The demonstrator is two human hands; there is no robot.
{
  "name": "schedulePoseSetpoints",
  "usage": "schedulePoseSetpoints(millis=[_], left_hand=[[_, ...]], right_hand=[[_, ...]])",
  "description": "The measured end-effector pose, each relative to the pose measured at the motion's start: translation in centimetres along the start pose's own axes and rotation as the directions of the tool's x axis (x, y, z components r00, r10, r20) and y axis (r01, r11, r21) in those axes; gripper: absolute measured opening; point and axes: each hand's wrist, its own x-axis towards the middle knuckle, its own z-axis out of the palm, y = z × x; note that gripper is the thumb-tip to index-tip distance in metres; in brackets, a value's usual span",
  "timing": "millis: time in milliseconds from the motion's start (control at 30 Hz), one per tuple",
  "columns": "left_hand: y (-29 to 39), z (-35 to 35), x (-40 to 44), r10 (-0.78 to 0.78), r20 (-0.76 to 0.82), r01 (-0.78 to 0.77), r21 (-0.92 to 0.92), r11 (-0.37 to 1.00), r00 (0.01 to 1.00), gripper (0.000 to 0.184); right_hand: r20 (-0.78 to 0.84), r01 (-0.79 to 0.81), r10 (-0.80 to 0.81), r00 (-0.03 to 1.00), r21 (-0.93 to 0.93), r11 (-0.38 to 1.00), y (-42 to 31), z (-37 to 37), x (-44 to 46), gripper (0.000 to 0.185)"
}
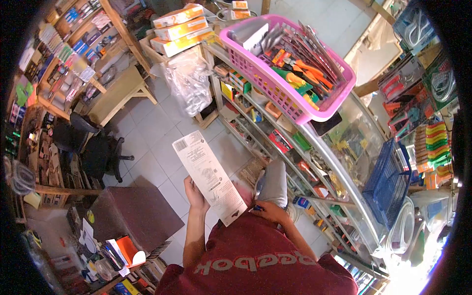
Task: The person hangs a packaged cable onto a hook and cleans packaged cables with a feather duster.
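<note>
My left hand [195, 194] grips the left edge of a long printed cardboard package [209, 172], held tilted in front of my body. Its face carries a barcode at the far end, small print along the middle and a dark mark near the close end. My right hand [269, 212] is at my waist, close to the package's near end, with its fingers curled. A small dark blue bit shows at those fingertips, too small to name.
A pink basket [290, 101] of pliers and other tools stands on a glass display counter [344, 182] at my right. Beyond it lies a blue wire basket [388, 184]. Left are a brown box-like surface [137, 216], a black chair [101, 147] and a wooden bench [120, 96].
</note>
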Motion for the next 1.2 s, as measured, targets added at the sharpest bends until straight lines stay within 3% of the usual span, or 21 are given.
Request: schedulePoseSetpoints(millis=[167,367,500,567,700,800,900,1000,1033,1133,1200], left_hand=[[-1.4,1.8,1.4,-0.027,-0.008,0.028,0.091,0.995,1.0,0.051],[-3.3,1.0,1.7,-0.1,0.162,0.084,0.103,0.991,0.982,0.052],[-4.1,1.0,1.0,-0.097,0.112,0.077,0.175,0.982,0.989,0.053],[-4.3,1.7,0.8,-0.105,0.037,0.095,0.223,0.97,0.994,0.054],[-4.3,2.0,0.2,-0.069,0.117,0.041,0.228,0.973,0.991,0.051],[-4.5,1.5,0.6,-0.063,0.142,0.027,0.242,0.97,0.988,0.051],[-4.7,1.7,1.4,-0.043,0.151,0.005,0.246,0.969,0.988,0.051],[-4.8,1.6,2.0,-0.033,0.169,-0.004,0.212,0.977,0.985,0.05],[-4.9,1.6,2.3,-0.033,0.157,0.0,0.209,0.978,0.987,0.05],[-5.1,2.2,2.3,-0.003,0.113,-0.015,0.15,0.989,0.994,0.047],[-5.1,2.7,2.7,0.015,0.146,-0.036,0.143,0.989,0.989,0.046]], right_hand=[[0.024,-0.148,0.147,0.989,0.056,0.987,0.9,-0.1,-0.9,0.041],[-0.064,-0.23,0.231,0.971,0.018,0.973,1.2,-1.5,-1.8,0.042],[-0.078,-0.271,0.273,0.959,0.04,0.962,2.1,-0.7,-2.1,0.041],[-0.054,-0.261,0.259,0.964,-0.026,0.965,2.6,-0.7,-2.1,0.04],[-0.154,-0.216,0.197,0.968,-0.119,0.969,4.3,0.2,-1.7,0.039],[-0.311,-0.186,0.213,0.926,0.114,0.976,1.9,-1.3,-1.6,0.041],[-0.091,-0.432,0.509,0.856,0.415,0.8,0.6,-2.8,-1.8,0.045],[-0.122,-0.452,0.528,0.84,0.38,0.807,-1.0,-4.6,-2.2,0.052],[-0.258,-0.325,0.405,0.877,0.302,0.896,2.1,-3.1,-2.2,0.055],[-0.373,-0.208,0.225,0.9,0.087,0.974,2.8,-3.3,-1.9,0.048],[-0.338,-0.258,0.254,0.906,0.034,0.966,2.1,-4.4,-1.5,0.04]])
